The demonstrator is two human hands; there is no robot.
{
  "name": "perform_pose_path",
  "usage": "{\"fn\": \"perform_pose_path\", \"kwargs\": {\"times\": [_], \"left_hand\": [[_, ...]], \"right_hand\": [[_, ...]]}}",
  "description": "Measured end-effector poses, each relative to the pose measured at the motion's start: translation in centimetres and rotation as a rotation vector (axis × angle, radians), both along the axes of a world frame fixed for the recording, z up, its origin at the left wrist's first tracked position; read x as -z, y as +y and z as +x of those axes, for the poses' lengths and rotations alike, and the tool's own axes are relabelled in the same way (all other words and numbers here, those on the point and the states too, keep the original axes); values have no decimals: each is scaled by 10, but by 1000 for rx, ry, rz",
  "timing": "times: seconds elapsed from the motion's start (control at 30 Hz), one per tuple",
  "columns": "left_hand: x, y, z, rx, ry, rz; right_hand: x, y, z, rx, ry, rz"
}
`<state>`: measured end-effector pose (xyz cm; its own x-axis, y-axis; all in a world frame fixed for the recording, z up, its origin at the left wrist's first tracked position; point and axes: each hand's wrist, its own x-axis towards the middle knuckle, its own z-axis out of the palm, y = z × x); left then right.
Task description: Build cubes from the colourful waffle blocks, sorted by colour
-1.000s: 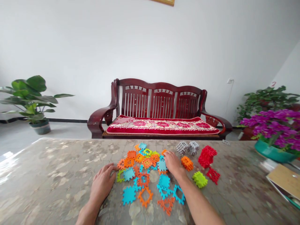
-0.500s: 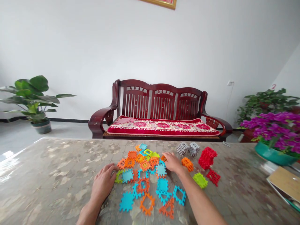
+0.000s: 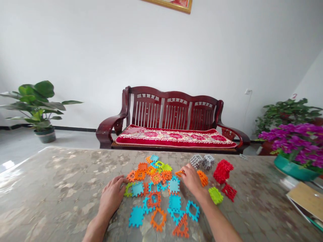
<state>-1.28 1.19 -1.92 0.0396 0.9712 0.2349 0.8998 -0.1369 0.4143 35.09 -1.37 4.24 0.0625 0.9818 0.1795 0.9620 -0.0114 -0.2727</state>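
A scatter of flat interlocking plastic tiles (image 3: 156,188), orange, blue and green, lies on the marbled table (image 3: 58,188). My left hand (image 3: 111,196) rests flat on the table with fingers spread, its fingertips touching a green tile (image 3: 128,190) at the pile's left edge. My right hand (image 3: 193,179) lies over the pile's right side, fingers bent on a small orange tile (image 3: 179,173), beside an orange cube (image 3: 203,177). To its right stand a green cube (image 3: 216,195), a red assembly (image 3: 222,170) and two grey cubes (image 3: 202,161).
A dark red wooden bench (image 3: 171,121) with a floral cushion stands behind the table. Purple flowers in a teal bowl (image 3: 294,167) and a brown book (image 3: 306,200) sit at the table's right edge. A potted plant (image 3: 37,107) stands on the floor at the left.
My right hand has shifted right from the pile's middle toward the orange cube and now touches a small orange tile. My left hand has stayed put. The view has tilted slightly.
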Motion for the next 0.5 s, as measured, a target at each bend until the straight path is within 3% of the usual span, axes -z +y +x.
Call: {"fn": "perform_pose_path", "kwargs": {"times": [0.2, 0.37, 0.5], "left_hand": [[-2, 0, 1, -1, 23, -14], [-2, 0, 0, 1, 23, -8], [-1, 0, -1, 12, 7, -8]], "right_hand": [[16, -29, -2, -18, 126, -63], [13, -32, -6, 75, 172, -142], [16, -32, -16, 91, 111, -118]]}}
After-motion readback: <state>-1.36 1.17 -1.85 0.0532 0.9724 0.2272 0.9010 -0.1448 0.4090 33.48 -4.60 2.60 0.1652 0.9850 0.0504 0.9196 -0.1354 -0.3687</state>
